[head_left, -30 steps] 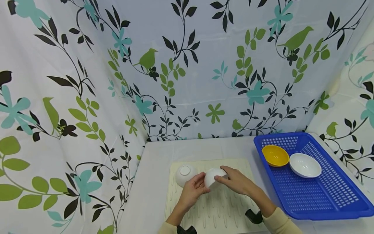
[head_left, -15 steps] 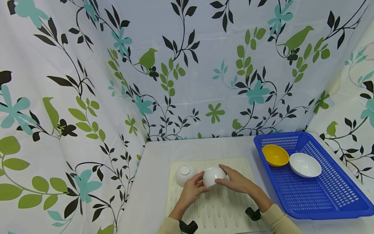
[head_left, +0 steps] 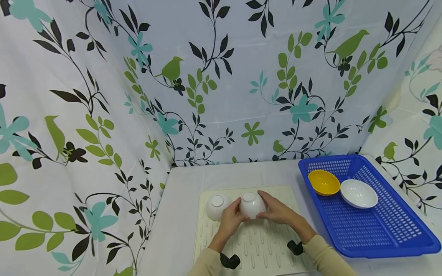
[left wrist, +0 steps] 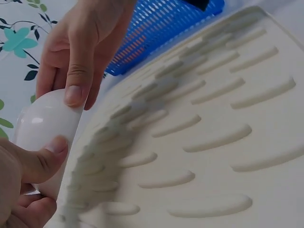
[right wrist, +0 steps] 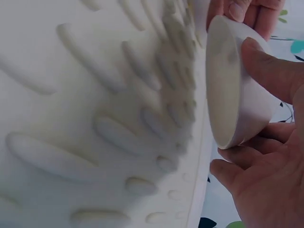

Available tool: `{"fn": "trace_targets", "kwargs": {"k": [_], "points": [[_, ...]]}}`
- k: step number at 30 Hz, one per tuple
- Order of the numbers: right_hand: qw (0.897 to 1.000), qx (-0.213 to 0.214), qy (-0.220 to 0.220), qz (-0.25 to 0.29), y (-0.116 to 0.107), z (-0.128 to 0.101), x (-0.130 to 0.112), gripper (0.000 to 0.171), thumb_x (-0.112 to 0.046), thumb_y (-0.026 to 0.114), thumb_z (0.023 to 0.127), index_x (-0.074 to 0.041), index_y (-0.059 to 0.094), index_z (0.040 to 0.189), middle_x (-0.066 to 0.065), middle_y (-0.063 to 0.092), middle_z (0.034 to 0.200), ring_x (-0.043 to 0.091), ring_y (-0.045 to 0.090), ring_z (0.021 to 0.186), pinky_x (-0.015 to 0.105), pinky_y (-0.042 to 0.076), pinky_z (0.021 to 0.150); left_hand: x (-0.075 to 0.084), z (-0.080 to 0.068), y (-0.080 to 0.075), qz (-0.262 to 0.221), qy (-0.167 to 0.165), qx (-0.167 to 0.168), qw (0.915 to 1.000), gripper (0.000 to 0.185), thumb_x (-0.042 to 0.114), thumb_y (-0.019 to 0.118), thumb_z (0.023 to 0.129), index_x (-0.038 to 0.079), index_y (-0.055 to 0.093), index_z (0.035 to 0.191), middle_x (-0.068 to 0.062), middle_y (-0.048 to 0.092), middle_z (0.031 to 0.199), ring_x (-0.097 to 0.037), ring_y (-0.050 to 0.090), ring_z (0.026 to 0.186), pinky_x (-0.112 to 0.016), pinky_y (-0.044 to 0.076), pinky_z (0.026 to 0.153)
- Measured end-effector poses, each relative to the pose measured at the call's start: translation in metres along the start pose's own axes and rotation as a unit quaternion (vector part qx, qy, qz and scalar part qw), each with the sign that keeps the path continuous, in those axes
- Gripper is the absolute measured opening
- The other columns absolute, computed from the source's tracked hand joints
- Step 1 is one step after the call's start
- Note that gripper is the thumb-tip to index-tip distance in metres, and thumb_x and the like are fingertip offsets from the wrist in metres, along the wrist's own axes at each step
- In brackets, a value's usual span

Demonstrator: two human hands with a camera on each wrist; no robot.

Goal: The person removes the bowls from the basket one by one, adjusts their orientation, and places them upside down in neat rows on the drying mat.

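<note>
A patterned curtain [head_left: 86,115] printed with leaves, birds and teal flowers closes in the scene on the left and continues behind the white table [head_left: 179,214]. On the table lies a cream ridged drying mat [head_left: 262,245], and at its far left corner an upturned white bowl [head_left: 217,205] sits mouth-down, its foot ring facing up. Just beside it, the left hand [head_left: 230,220] grips a second white bowl [head_left: 253,205], also turned mouth-down; in the left wrist view the thumb presses the bowl's [left wrist: 45,128] curved side while the other fingers curl beneath it. The bowl is held over the far middle of the mat, close to the first bowl; whether its rim touches the mat cannot be told, though the right wrist view shows the rim [right wrist: 223,85] close above the ridges. The right hand [head_left: 276,211] clasps the same bowl from the opposite side, thumb on its wall and fingers wrapped around below. Both forearms wear pale beige sleeves [head_left: 321,255], each with a black wrist mount. Well apart to the right, a blue perforated basket [head_left: 380,234] stands at the table's edge, holding a yellow bowl [head_left: 323,182] and, just beside it, a shallow white bowl [head_left: 359,193], both mouth-up in the basket's far end
</note>
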State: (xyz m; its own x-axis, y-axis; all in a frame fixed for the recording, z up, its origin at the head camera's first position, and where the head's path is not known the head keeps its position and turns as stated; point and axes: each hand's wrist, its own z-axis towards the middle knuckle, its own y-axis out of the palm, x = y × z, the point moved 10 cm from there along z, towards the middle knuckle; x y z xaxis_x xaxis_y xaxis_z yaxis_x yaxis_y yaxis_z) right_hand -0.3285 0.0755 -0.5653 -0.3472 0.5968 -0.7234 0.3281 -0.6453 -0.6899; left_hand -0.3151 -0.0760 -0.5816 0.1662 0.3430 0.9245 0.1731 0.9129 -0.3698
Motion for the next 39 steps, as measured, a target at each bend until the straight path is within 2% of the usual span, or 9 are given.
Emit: {"fn": "trace_targets", "kwargs": {"k": [4,8,15,21,39], "points": [[0.999,0.016,-0.024,-0.013,0.003,0.003,0.006,0.091,-0.023,0.081,0.085,0.012,0.028,0.151,0.033,0.039,0.152,0.049,0.041,0.14,0.063,0.037,0.115,-0.005,0.006,0.005,0.073,0.008,0.015,0.9971,0.079,0.003,0.082,0.078,-0.007,0.043,0.146,-0.026,0.049,0.149,-0.038,0.051,0.137,-0.044,0.047,0.112],[0.999,0.03,-0.032,-0.027,0.007,0.005,0.014,0.091,-0.018,0.082,0.083,0.014,0.028,0.149,0.034,0.04,0.15,0.049,0.043,0.139,0.062,0.039,0.115,-0.008,0.01,0.01,0.104,0.02,0.022,0.9942,0.079,0.001,0.08,0.078,-0.005,0.044,0.147,-0.022,0.05,0.15,-0.035,0.05,0.139,-0.045,0.045,0.115],[0.998,0.045,-0.011,-0.035,0.012,0.006,0.023,0.092,-0.012,0.085,0.078,0.015,0.031,0.147,0.035,0.041,0.149,0.05,0.042,0.139,0.062,0.038,0.115,-0.01,0.01,0.016,0.12,0.041,0.018,0.9917,0.077,-0.001,0.077,0.081,-0.007,0.04,0.148,-0.023,0.045,0.153,-0.034,0.045,0.143,-0.045,0.039,0.119],[0.998,0.044,0.004,-0.033,0.015,0.006,0.026,0.092,-0.011,0.085,0.079,0.012,0.03,0.149,0.032,0.039,0.152,0.047,0.041,0.142,0.059,0.036,0.118,-0.01,0.007,0.018,0.147,0.05,0.022,0.9876,0.076,0.002,0.077,0.083,-0.006,0.04,0.149,-0.024,0.044,0.154,-0.034,0.044,0.144,-0.045,0.039,0.119],[0.998,0.043,0.018,-0.042,0.015,0.004,0.026,0.093,-0.012,0.084,0.08,0.01,0.029,0.151,0.029,0.038,0.155,0.043,0.041,0.143,0.056,0.037,0.119,-0.014,0.008,0.02,0.173,0.028,0.01,0.9845,0.076,0.01,0.078,0.084,-0.002,0.041,0.149,-0.02,0.044,0.155,-0.034,0.044,0.144,-0.046,0.038,0.121]]}}
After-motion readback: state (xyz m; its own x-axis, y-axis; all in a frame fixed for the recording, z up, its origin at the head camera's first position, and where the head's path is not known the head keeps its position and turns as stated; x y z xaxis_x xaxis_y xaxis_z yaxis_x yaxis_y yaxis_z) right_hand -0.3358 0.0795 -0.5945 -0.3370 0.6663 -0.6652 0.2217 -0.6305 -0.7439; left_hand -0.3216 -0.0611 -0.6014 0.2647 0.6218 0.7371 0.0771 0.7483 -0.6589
